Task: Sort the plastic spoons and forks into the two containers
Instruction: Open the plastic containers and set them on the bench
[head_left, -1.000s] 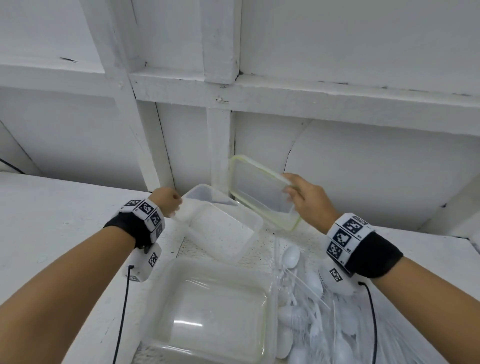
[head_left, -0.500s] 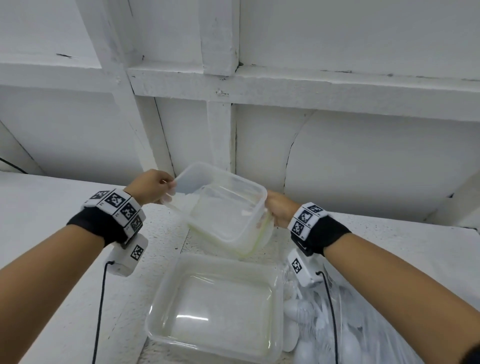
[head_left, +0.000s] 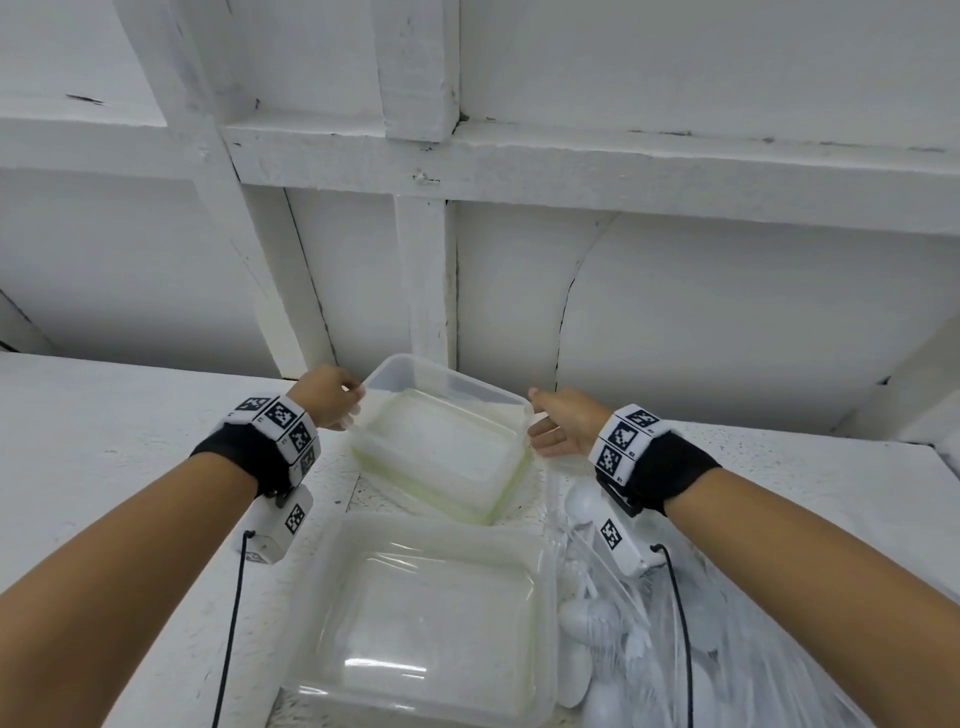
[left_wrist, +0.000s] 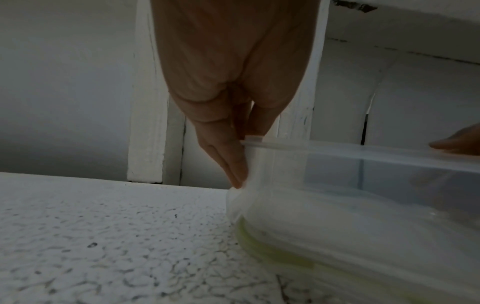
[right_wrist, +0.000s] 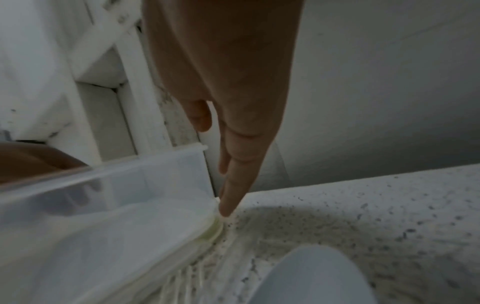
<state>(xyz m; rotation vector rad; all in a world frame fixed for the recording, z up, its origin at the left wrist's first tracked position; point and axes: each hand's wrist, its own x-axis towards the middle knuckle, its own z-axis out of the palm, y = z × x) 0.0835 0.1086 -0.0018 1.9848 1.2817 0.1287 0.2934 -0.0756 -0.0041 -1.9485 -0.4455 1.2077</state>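
Observation:
Two clear plastic containers stand on the white table. The far container (head_left: 441, 436) (left_wrist: 363, 205) (right_wrist: 103, 205) rests on a green-rimmed lid (head_left: 498, 499) (left_wrist: 272, 253). My left hand (head_left: 332, 397) (left_wrist: 246, 148) pinches its left corner rim, thumb above and fingers down the outer wall. At the container's right side, my right hand (head_left: 556, 426) (right_wrist: 228, 185) is held with straight fingers, one fingertip touching the lid's edge. The near container (head_left: 426, 613) is empty. White plastic spoons and forks (head_left: 597, 618) lie in a clear bag on the right.
A white wall with wooden beams (head_left: 426, 291) rises right behind the far container. The clear bag (head_left: 727, 649) spreads under my right forearm. Black cables (head_left: 228, 623) hang from both wrist cameras. One white spoon bowl (right_wrist: 311, 277) lies just below my right hand.
The right hand brought the lid down under the far container, which now sits on it on the table. That hand has let go and straightened; the left hand kept its hold.

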